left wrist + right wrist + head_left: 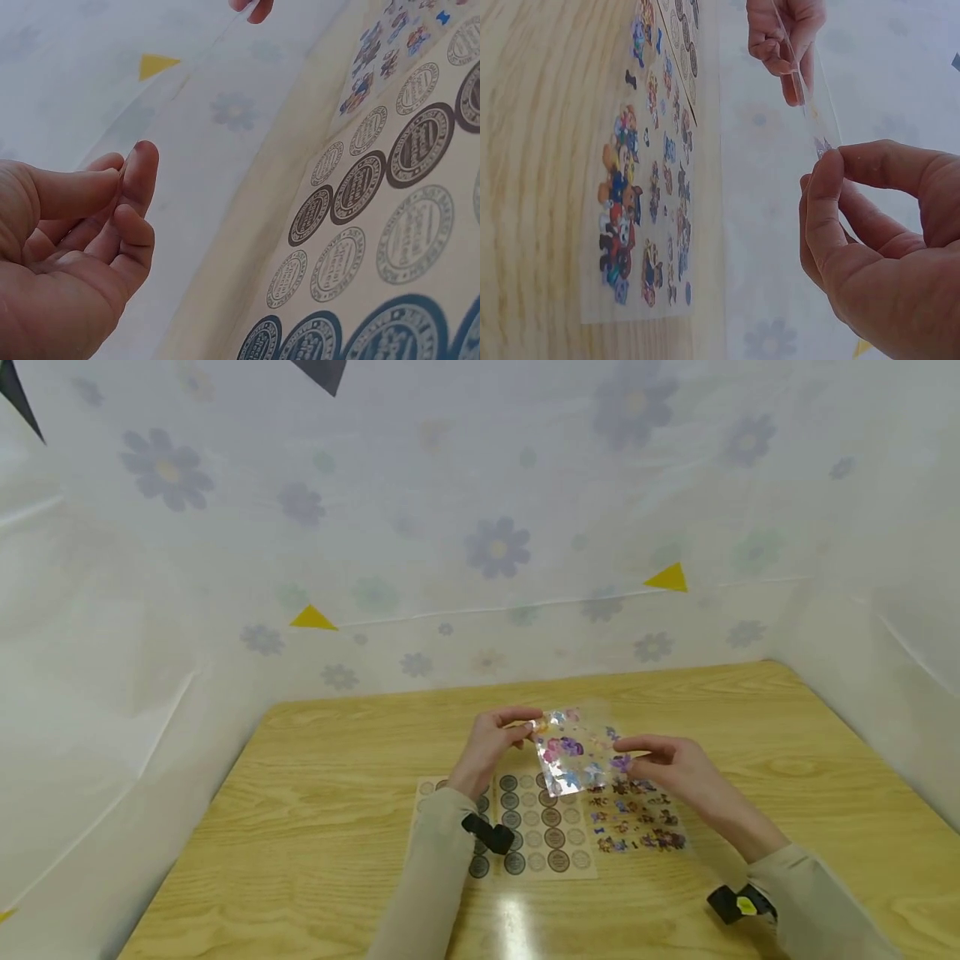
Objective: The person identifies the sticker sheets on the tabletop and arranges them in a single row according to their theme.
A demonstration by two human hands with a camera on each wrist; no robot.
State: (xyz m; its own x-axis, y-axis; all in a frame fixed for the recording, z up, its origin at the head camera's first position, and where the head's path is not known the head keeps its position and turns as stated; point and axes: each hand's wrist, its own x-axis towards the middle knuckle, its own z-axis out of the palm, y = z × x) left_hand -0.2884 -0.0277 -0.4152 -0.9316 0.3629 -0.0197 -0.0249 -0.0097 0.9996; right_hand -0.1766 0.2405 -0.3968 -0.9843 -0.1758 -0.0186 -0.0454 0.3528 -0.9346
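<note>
A clear sticker sheet (573,752) with colourful pony-like figures is held up above the table, tilted and catching the light. My left hand (491,747) pinches its left edge between thumb and fingers; the left wrist view shows that hand (82,240) with the sheet nearly edge-on. At the opposite side, my right hand (678,768) pinches the sheet's right edge, and the right wrist view shows thumb and fingertips of this hand (877,232) meeting on it. Below lie a sheet of round stamp-like labels (543,839) and a clear sheet of small cartoon dog stickers (637,818).
The wooden table (315,810) carries the sheets near its middle. A white flower-printed curtain (420,543) hangs around its back and sides, with yellow triangles (667,578) on it. Dark camera straps (487,835) sit on both wrists.
</note>
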